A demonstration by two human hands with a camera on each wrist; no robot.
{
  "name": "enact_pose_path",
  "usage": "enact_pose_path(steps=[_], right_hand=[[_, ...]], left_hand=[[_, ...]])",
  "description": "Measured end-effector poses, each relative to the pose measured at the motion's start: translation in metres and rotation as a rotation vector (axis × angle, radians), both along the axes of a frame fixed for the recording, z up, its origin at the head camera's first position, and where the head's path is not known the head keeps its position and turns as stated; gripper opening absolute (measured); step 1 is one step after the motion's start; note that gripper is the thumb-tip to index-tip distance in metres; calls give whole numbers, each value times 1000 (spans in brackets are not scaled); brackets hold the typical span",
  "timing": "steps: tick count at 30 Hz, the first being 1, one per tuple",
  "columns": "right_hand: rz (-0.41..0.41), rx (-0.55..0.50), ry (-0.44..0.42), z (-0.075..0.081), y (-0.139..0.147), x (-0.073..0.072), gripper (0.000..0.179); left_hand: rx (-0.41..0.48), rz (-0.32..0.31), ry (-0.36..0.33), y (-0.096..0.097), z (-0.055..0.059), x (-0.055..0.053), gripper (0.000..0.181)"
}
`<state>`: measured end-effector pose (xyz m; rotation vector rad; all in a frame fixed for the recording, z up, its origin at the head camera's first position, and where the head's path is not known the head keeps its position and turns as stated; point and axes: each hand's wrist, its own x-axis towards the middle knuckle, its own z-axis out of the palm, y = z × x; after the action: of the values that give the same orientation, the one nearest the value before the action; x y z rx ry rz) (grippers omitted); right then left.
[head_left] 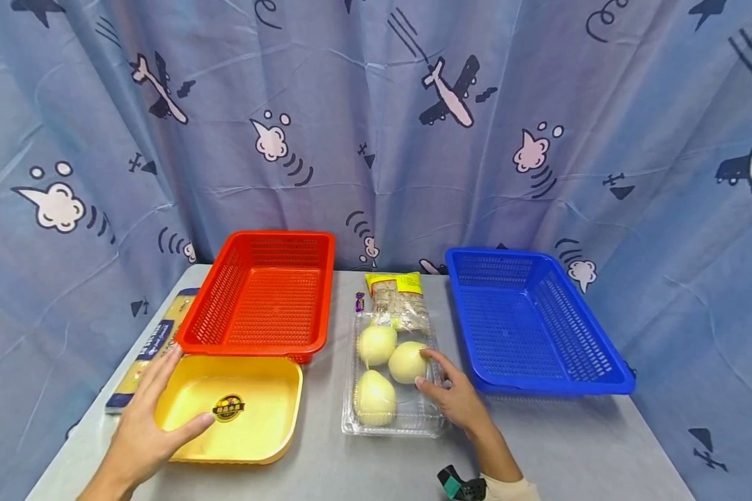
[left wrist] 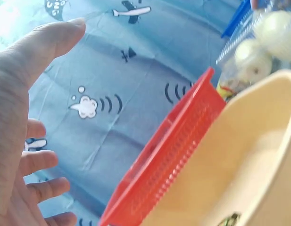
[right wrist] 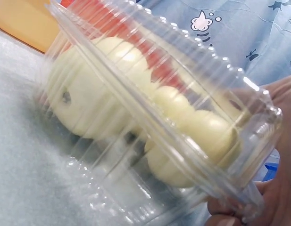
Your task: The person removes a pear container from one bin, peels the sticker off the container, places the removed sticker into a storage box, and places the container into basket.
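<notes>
A clear plastic box (head_left: 407,421) with three pale yellow pears (head_left: 376,398) inside is in the middle of the table. My right hand (head_left: 456,396) grips the box at its right side; index finger and thumb lie over the top beside a pear, and other fingers curl at its corner in the right wrist view. Close up there, the ribbed box wall (right wrist: 121,89) looks tilted. My left hand (head_left: 143,424) holds nothing, with fingers spread and thumb out, over the left side of a yellow basin (head_left: 257,376) bearing a round black label.
Behind the basin stands a red basket (head_left: 276,306), with a long yellow-and-blue package (head_left: 157,341) to its left. A yellow-topped snack bag (head_left: 397,292) and a small purple candy (head_left: 360,301) lie beyond the box. The blue basket (head_left: 520,334) is on the right, a patterned curtain (head_left: 376,125) behind everything.
</notes>
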<state>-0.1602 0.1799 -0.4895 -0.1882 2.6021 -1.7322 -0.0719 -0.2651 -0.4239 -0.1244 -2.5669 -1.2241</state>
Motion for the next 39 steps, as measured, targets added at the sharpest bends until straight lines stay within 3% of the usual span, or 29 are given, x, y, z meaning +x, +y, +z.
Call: enact_pose_path(steps=[8, 15, 20, 24, 32, 39], right_hand=[[16, -9, -7, 27, -7, 13, 49], [24, -25, -5, 28, -7, 15, 49], [25, -19, 3, 28, -6, 14, 50], [26, -16, 3, 23, -5, 11, 50], [14, 7, 7, -7, 4, -1, 53], [19, 4, 24, -11, 6, -2, 52]], left_hand=[[36, -18, 7, 21, 6, -7, 99], [61, -80, 141, 41, 7, -15, 99], [102, -126, 183, 59, 7, -22, 97], [135, -183, 220, 73, 6, -29, 94], [177, -286, 290, 100, 0, -45, 91], [215, -314, 242, 127, -5, -54, 87]])
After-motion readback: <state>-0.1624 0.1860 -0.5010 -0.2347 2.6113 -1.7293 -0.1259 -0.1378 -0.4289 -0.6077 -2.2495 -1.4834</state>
